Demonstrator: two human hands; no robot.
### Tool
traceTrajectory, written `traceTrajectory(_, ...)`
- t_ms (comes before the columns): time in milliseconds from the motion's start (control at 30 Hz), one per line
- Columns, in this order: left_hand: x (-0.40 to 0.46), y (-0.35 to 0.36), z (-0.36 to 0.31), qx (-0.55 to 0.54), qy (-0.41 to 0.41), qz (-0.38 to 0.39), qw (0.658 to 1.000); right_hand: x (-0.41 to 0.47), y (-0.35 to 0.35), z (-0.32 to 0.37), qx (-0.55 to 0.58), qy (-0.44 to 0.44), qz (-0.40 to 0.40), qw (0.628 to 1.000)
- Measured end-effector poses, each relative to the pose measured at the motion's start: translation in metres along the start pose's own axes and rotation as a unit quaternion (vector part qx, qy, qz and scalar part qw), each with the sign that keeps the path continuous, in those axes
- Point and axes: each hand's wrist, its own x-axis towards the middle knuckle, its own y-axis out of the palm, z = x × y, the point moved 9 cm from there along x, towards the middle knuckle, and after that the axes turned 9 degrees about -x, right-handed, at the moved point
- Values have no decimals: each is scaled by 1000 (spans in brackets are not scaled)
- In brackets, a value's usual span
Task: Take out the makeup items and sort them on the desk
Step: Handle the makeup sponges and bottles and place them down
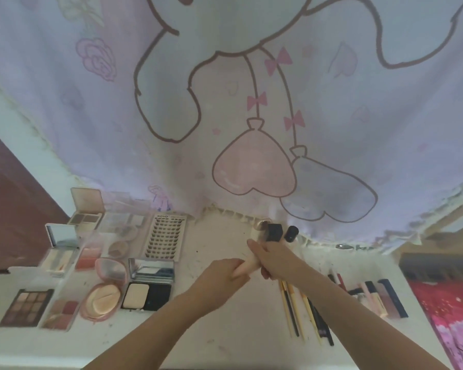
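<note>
Over the middle of the white desk (219, 329) my left hand (219, 279) grips the lower end of a pale pink tube (247, 267). My right hand (274, 259) is closed around several bottles with black caps (274, 232), and its fingers also touch the tube. Open palettes and compacts lie in rows on the left: an eyeshadow palette (27, 307), a blush palette (62, 313), a round pink cushion compact (102, 300), a black powder compact (147, 295) and a false-lash tray (166, 237). Pencils and brushes (302, 311) lie under my right forearm. Lipsticks and tubes (377, 297) lie at the right.
A pale curtain with a cartoon print (251, 116) hangs along the desk's far edge. A dark red surface (8, 209) borders the left side. Red and pink patterned fabric (449, 316) lies beyond the desk's right edge.
</note>
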Motion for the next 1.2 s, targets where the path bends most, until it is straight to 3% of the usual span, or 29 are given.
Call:
traceTrajectory(133,-5,-18,-6,89,40,-23,995,-2,4,17,-25,7,34,999)
traceTrajectory(267,-7,-28,-3,-42,-15,-26,999,-6,-1,27,66,-6,32,997)
traceTrajectory(367,-12,-33,-5,-149,-24,-18,988,-15,-10,38,92,-74,29,993)
traceTrajectory(467,-21,-29,2,-305,-66,50,949,-21,-11,42,88,-139,53,985)
traceTrajectory(567,-34,-14,17,-437,-147,111,881,-25,-8,36,105,-168,57,979)
traceTrajectory(667,-45,-8,46,-501,-209,95,835,-24,-11,17,222,-152,42,962)
traceTrajectory(733,-45,-12,67,-499,-226,44,835,-20,-11,2,266,-120,28,956)
traceTrajectory(800,-40,-19,82,-493,-235,-9,837,-12,-7,-6,236,-91,6,967)
traceTrajectory(967,-8,-48,96,-414,-239,-126,869,21,28,-1,280,-26,14,959)
traceTrajectory(1200,78,-90,126,-203,-260,-177,927,96,63,9,322,63,-40,944)
